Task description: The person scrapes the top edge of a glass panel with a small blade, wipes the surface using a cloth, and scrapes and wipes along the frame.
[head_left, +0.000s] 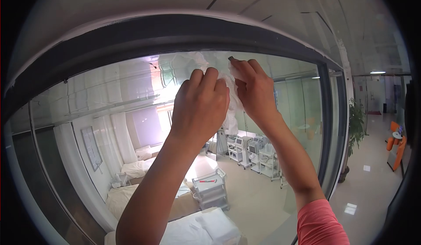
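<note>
Both hands are raised to the upper part of a large glass pane (291, 109), just under its dark frame. A crumpled, thin white sheet (232, 102), like tissue or cloth, hangs between them. My left hand (201, 100) has its fingers curled closed against the sheet's left side; its fingertips are hidden. My right hand (256, 87) pinches the upper right of the sheet, its fingers bent together. A small dark piece (231, 59) shows at its fingertips; I cannot make out what it is. Faint whitish smears or reflections show on the glass above my left hand.
The dark window frame (175, 32) runs across the top and down the right. Through the glass are beds (206, 229), a grey trolley (210, 185) with a red-handled item, and several machines on carts (254, 150). A plant (356, 126) and orange chair (397, 148) stand right.
</note>
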The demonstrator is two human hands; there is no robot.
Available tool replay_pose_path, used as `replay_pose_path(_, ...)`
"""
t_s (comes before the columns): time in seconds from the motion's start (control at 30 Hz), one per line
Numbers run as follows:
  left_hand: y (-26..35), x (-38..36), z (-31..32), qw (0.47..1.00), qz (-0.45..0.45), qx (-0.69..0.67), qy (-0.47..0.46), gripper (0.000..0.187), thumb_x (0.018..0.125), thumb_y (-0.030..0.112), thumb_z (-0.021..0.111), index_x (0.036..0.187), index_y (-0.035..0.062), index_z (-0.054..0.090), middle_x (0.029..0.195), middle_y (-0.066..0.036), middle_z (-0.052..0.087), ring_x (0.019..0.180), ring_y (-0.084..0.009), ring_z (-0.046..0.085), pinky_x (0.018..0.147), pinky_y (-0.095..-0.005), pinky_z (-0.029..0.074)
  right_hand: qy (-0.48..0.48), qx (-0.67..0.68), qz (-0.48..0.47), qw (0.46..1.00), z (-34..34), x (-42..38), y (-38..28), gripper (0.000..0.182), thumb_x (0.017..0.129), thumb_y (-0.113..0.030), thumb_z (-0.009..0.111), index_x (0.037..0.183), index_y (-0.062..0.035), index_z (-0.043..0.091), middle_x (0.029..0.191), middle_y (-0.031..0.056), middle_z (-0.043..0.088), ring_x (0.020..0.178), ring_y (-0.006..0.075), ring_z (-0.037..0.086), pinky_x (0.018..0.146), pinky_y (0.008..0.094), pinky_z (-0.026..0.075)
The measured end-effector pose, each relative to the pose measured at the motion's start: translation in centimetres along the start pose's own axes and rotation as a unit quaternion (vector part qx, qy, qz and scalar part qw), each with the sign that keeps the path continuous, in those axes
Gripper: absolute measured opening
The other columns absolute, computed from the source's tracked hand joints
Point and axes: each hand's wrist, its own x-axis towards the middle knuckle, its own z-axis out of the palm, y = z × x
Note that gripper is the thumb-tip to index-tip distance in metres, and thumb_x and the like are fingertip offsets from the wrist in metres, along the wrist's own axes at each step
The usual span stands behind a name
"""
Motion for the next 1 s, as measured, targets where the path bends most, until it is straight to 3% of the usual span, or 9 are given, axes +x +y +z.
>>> replay_pose_path(0.47,0.0,0.0,0.1,1.0,0.004,-0.005,0.003,0.016,0.074,0.01,0.07,0.088,0.0046,0.068,0.089,-0.007,0.057,0.08,-0.0226,0.056,0.067,-0.0321,0.051,-0.012,0.016,-0.003,1.0,-0.1,-0.3,0.0,0.041,0.069,0.009,0.058,0.107,-0.007,0.061,0.09,0.0113,0.059,0.076,0.0345,0.06,0.064,0.0407,0.048)
replay_pose_path(1.0,0.0,0.0,0.1,1.0,0.003,-0.007,0.003,0.01,0.074,0.007,0.069,0.083,0.0033,0.067,0.091,-0.008,0.058,0.08,-0.0233,0.057,0.066,-0.0331,0.051,-0.021,0.001,-0.046,0.999,-0.3,-1.0,-0.7,0.038,0.07,0.001,0.062,0.107,-0.0069,0.059,0.085,0.0116,0.055,0.065,0.0323,0.059,0.057,0.0396,0.05)
